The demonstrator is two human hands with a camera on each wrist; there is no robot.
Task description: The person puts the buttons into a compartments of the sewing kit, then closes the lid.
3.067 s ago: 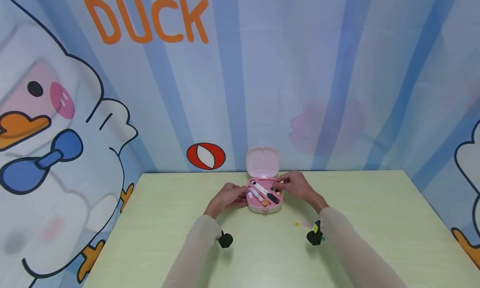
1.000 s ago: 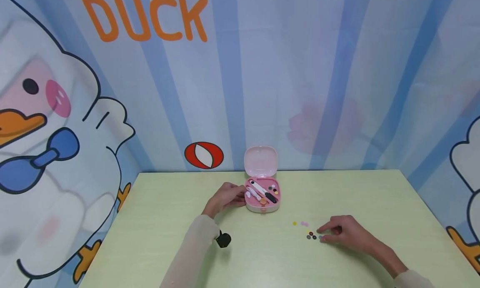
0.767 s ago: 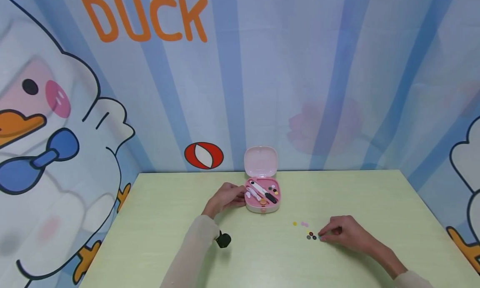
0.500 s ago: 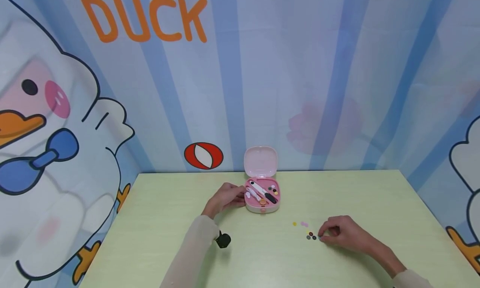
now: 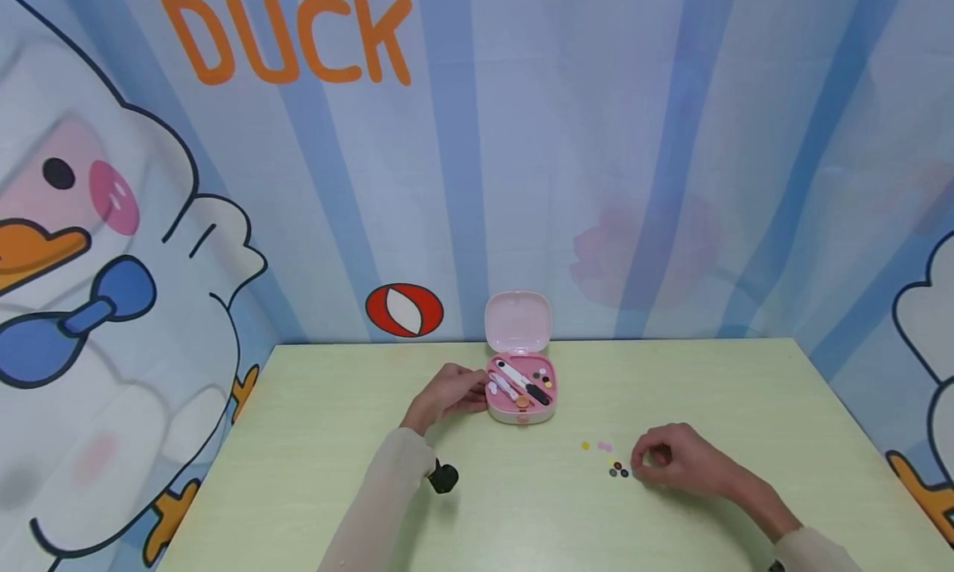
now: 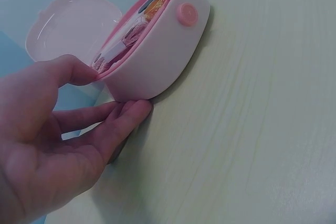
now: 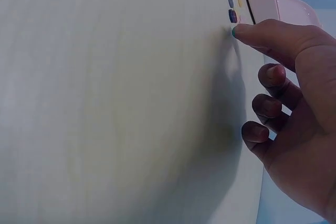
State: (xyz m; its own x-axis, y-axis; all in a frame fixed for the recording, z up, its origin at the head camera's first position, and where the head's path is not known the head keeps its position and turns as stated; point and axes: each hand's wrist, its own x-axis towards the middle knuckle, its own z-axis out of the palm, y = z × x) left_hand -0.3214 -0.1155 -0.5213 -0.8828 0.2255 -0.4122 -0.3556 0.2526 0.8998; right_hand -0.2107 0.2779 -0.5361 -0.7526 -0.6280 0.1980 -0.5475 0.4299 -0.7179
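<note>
A pink-and-white sewing box (image 5: pixel 514 418) stands at the back of the table, its lid (image 5: pixel 517 322) raised. Against its left side my left hand (image 5: pixel 447 392) holds it, thumb at the rim and fingers low on the wall (image 6: pixel 152 61). My right hand (image 5: pixel 681 460) is on the table to the right, pinching a small green button (image 7: pixel 234 32) between thumb and index finger; its other fingers are loosely curled. Just left of those fingertips lie dark buttons (image 5: pixel 624 473) and a brown button (image 5: pixel 618 466). Farther back are a yellow button (image 5: pixel 585 445) and pink buttons (image 5: pixel 604 446).
Inside the box lie a long white tool with a black end (image 5: pixel 538 393), thread bundles (image 6: pixel 135 34), an orange round piece (image 5: pixel 522 401) and several small buttons (image 5: pixel 546 381). A printed curtain (image 5: pixel 522 141) hangs right behind the table's back edge.
My right hand has gone from the box's right side to the loose buttons, closed thumb and index finger on the green one, and risen slightly. My left hand has stayed at the box.
</note>
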